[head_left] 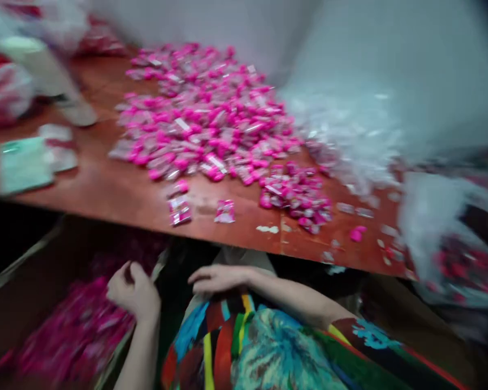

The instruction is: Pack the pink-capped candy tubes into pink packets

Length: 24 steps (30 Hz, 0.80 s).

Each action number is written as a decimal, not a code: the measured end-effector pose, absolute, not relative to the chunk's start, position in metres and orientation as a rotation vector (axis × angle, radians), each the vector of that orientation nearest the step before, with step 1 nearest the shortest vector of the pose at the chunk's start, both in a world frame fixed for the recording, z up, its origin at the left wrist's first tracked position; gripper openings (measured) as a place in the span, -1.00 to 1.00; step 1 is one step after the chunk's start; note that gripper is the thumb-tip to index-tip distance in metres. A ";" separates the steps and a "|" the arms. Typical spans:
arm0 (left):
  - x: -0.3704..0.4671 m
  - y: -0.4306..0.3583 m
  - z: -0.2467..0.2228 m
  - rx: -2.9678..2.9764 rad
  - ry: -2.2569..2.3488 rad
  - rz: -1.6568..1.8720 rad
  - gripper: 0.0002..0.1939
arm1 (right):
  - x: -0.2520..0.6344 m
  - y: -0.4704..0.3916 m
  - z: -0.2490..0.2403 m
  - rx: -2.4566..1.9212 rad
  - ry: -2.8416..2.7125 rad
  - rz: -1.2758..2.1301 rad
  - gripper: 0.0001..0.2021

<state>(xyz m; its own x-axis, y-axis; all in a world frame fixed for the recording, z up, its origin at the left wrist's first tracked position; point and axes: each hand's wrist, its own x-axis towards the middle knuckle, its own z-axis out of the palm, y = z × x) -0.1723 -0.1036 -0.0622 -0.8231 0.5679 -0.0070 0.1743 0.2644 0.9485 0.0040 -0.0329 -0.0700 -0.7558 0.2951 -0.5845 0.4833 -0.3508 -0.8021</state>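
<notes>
My left hand [135, 288] is over the right side of a deep box [44, 238] partly filled with pink packets [75, 336]. Its fingers are curled in, and whatever they may hold is hidden. My right hand [217, 278] lies palm down above my lap, just below the table edge, fingers stretched out and holding nothing. In front of it on the table are two small printed pink sachets, a left one [179, 210] and a right one [225, 211]. A single clear packet with a pink end [178, 188] lies just behind the left sachet.
A large heap of pink-and-clear packets [211, 114] covers the red-brown table [117, 197]. A smaller pink pile [299, 195] is beside it. Clear plastic bags [350, 135] stand behind. Left are a pale green packet [24, 165] and filled bags [8, 92]; right, a white bag [421, 216].
</notes>
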 end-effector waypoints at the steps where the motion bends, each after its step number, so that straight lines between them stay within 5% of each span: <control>1: -0.153 -0.098 -0.061 0.745 2.215 1.611 -0.63 | 0.032 -0.030 -0.062 0.959 1.768 -2.205 -0.61; 4: -0.090 -0.062 -0.058 1.409 2.103 1.550 -0.57 | 0.106 -0.017 -0.033 1.173 2.055 -2.220 -0.53; 7: -0.027 -0.004 -0.047 1.873 1.685 1.548 -0.39 | 0.166 0.004 -0.013 2.012 2.342 -2.257 -0.57; 10: 0.023 0.056 -0.034 2.021 1.550 1.289 -0.08 | 0.215 0.031 -0.018 3.202 2.387 -1.371 -0.51; 12: 0.045 0.090 -0.030 1.997 1.642 1.119 0.07 | 0.235 0.049 -0.032 3.519 2.168 -0.737 -0.37; 14: 0.061 0.115 -0.028 1.938 1.752 1.027 0.13 | 0.243 0.064 -0.047 3.546 2.010 -0.456 -0.27; 20: 0.102 0.144 -0.032 1.785 1.795 1.163 -0.27 | 0.215 0.098 -0.058 3.488 2.215 -0.473 -0.35; 24: 0.121 0.147 -0.035 1.694 1.661 1.438 -0.54 | 0.195 0.113 -0.050 3.665 2.286 -0.901 -0.45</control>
<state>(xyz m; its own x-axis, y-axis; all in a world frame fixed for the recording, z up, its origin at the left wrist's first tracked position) 0.1214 0.1470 -0.0350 -0.2123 0.8931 0.3966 0.5205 -0.2402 0.8194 0.1945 0.1130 -0.0505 0.5984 0.7523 0.2754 0.3620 0.0528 -0.9307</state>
